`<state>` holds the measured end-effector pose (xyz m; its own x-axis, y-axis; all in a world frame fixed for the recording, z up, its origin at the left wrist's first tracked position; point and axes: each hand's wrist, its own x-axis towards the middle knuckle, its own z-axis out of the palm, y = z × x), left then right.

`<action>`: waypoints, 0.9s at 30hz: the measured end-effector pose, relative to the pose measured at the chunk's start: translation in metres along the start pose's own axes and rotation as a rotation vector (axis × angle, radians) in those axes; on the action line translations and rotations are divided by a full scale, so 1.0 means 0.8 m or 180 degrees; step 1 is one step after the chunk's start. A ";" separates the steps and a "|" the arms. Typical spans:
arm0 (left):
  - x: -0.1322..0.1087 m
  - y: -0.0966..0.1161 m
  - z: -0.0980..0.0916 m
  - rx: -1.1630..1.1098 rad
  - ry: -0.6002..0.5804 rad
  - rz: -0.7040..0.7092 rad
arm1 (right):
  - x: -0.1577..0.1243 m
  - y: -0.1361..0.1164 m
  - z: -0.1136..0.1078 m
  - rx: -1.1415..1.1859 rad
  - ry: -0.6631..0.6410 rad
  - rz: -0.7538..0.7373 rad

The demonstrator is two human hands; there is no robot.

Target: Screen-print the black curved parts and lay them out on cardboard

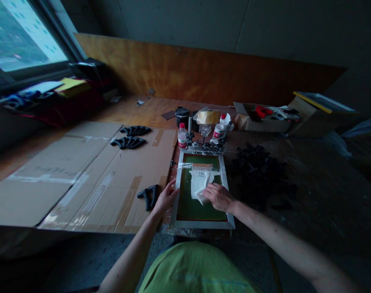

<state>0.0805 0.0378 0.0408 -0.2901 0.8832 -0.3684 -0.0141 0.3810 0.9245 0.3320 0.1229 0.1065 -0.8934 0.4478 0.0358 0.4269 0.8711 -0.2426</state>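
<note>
A screen printing frame (pixel 230 203) with silver edges and green mesh lies flat before me, its far end at a metal hinge clamp (pixel 204 147). My right hand (pixel 217 197) is closed on a white cloth-like piece over the mesh; its exact kind is hard to make out. Beyond the fingers spreads a whitish patch (pixel 197 179), with a brown strip (pixel 202 166) at its far side. My left hand (pixel 166 198) rests by the frame's left edge, fingers loosely extended. Close to it, on the cardboard, is a black handle-shaped piece (pixel 148 197).
Flattened cardboard (pixel 97 175) covers the table's left part, bearing two rows of black pieces (pixel 129 142). A heap of black pieces (pixel 258 175) lies right of the frame. Behind the clamp stand a red-labelled bottle (pixel 182 138), a black tub (pixel 182 117) and an open box (pixel 265 122).
</note>
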 end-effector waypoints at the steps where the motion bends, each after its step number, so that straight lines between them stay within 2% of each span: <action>1: 0.000 0.001 0.000 -0.0002 0.0005 -0.0017 | 0.000 0.002 -0.005 0.0051 -0.0058 -0.0064; 4: 0.000 0.001 -0.001 0.0010 0.0009 -0.0027 | 0.009 0.007 -0.010 0.0045 0.0059 0.0141; 7: 0.002 -0.004 -0.002 -0.0023 -0.0148 0.0075 | 0.009 0.000 0.004 0.0010 0.0393 0.0290; 11: 0.005 -0.008 -0.002 -0.0136 -0.0229 0.0119 | -0.004 -0.008 0.017 0.0210 0.0325 0.0141; 13: 0.004 -0.004 -0.002 -0.0151 -0.0239 0.0056 | 0.005 -0.004 0.007 0.0319 0.0335 0.0334; 15: 0.001 0.008 -0.004 -0.0153 -0.0251 0.0033 | 0.027 0.005 -0.012 0.0404 0.0542 0.0725; 19: -0.015 0.051 -0.013 -0.0257 -0.0308 0.0037 | 0.066 0.044 -0.064 0.0398 0.1071 0.1473; 22: -0.025 0.097 -0.014 -0.0441 -0.0121 0.0176 | 0.051 0.097 -0.094 0.0646 0.1682 0.1900; 24: -0.024 0.132 -0.008 -0.0638 0.0108 0.0507 | 0.024 0.131 -0.096 0.0875 0.2166 0.2356; 25: -0.020 0.150 -0.005 -0.0779 0.0198 0.0731 | 0.010 0.143 -0.089 0.0951 0.2276 0.2609; 27: -0.008 0.185 0.004 -0.1050 0.0254 0.1191 | -0.013 0.148 -0.060 0.1038 0.2052 0.2917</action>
<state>0.0834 0.0896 0.1798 -0.4052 0.9142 -0.0091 -0.1930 -0.0758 0.9783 0.3983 0.2311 0.1243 0.0073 0.9834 0.1811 0.7355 0.1174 -0.6673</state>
